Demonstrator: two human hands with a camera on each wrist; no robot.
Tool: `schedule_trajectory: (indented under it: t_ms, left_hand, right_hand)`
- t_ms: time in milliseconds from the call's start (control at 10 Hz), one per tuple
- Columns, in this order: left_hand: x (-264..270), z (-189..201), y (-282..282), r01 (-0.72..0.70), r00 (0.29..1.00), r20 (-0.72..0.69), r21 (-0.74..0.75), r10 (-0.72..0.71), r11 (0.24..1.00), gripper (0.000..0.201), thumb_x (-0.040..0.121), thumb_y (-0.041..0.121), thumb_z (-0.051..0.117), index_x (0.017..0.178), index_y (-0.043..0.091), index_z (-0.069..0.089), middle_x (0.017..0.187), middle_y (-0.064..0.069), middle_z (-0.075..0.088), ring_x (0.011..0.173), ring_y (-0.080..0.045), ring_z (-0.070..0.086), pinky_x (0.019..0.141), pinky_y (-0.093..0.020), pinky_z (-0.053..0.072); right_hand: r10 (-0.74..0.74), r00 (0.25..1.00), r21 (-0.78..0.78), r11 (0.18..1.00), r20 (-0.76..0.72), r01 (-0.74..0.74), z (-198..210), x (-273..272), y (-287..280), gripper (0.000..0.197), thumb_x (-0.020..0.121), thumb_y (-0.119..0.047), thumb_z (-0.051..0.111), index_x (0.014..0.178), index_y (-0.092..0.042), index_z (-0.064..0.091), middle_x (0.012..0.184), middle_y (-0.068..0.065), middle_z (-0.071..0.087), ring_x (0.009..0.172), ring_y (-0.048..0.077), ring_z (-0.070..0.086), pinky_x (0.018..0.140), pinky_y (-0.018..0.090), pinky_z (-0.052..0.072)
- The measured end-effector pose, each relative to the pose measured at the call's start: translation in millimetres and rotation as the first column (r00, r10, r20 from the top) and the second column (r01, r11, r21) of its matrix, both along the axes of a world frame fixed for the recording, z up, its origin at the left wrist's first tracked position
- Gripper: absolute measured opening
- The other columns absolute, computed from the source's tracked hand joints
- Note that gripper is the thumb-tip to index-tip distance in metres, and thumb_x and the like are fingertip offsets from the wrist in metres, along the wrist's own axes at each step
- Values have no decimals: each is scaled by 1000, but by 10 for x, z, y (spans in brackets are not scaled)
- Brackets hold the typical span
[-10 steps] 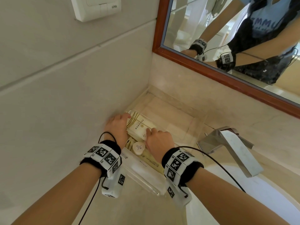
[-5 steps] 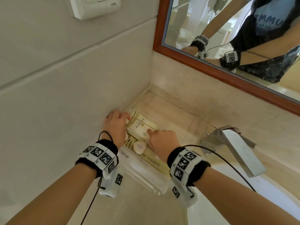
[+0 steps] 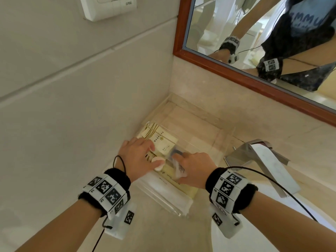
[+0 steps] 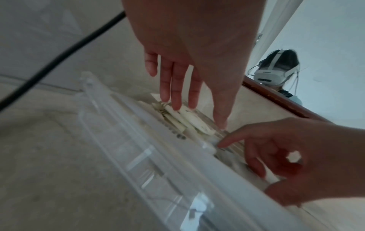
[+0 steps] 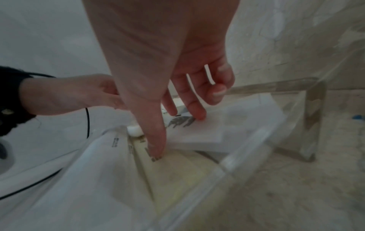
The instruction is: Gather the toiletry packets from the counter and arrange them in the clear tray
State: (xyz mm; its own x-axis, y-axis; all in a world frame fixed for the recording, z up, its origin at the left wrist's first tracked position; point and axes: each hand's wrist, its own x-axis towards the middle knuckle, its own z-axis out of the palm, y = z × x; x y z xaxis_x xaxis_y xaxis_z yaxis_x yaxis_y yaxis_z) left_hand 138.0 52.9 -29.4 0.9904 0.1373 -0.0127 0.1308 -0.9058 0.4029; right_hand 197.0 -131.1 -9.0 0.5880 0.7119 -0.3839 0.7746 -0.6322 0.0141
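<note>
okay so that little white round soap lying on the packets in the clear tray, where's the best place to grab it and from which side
Probably pinch the round soap across its two opposite edges, coming straight down from above. It lies flat on the packets, so its underside is out of reach, and the clear tray wall and both hands block the sides.

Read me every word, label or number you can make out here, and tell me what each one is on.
"MMU": partial pale letters on the dark shirt reflected in the mirror.
Wall switch plate: small embossed brand, too blurred to read.
Cream packet in the clear tray: printed lines and logo, too small.
Wristbands: square coded markers, no words.
</note>
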Motion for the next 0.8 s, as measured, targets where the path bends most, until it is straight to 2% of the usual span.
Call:
schedule_trajectory:
  t_ms: [100,200,300,400,500,600,700,800]
  left_hand:
    - [-19,2,-112,83,994,-73,29,-80,996,54,62,69,56,97,28,60,100,11,63,99,-13,53,87,-28,31]
    - [-20,-50,-143,89,994,-62,27,-88,996,36,69,51,68,93,26,60,99,10,63,99,-14,54,82,-27,28]
    - [-24,-78,-126,73,996,-55,37,-71,997,31,66,47,67,86,25,58,86,12,56,94,-15,54,77,-24,24]
    - [-31,-87,-96,50,997,-56,55,-46,997,32,59,47,58,79,23,60,85,7,61,89,-19,57,75,-25,25]
    - [-36,-92,-49,15,998,-56,43,-12,999,34,58,49,55,76,21,63,88,3,64,90,-21,58,78,-31,32]
    - [-34,-39,-48,-4,999,-39,47,6,999,43,61,59,52,80,22,66,94,3,64,92,-19,59,81,-33,38]
    - [6,98,-84,0,1000,-28,54,1,999,39,71,54,61,94,22,66,103,2,62,99,-19,56,87,-32,36]
    - [41,314,-163,19,1000,-21,70,-17,997,35,78,49,61,101,23,63,106,4,63,102,-18,55,91,-32,35]
  right_hand:
    - [-10,1000,20,1000,20,10,2,-8,2,53,88,-40,56,133,-20,36,112,4,60,81,26,64,63,29,45]
    - [-52,996,58,997,67,48,11,0,29,48,93,-30,47,137,-18,32,103,6,58,65,24,49,56,29,39]
    - [-100,991,66,993,89,94,-15,11,52,43,95,-25,43,136,-15,33,89,5,49,62,25,45,46,25,32]
    - [-118,989,69,991,94,112,-46,-18,69,41,97,-23,42,135,-13,33,91,6,51,61,24,45,47,26,32]
    - [-128,985,51,991,116,123,-80,-24,74,38,97,-20,42,133,-11,33,90,7,51,48,18,34,43,24,24]
    - [-166,981,61,985,97,161,-52,-21,73,34,97,-17,40,131,-12,38,94,6,55,49,18,34,42,24,25]
    - [-221,973,148,966,61,210,134,-5,61,29,98,-17,41,126,-12,45,103,7,61,72,23,56,61,32,50]
    - [-315,949,172,935,-4,311,319,107,-31,26,95,-15,47,120,-10,52,112,10,61,98,29,62,83,38,54]
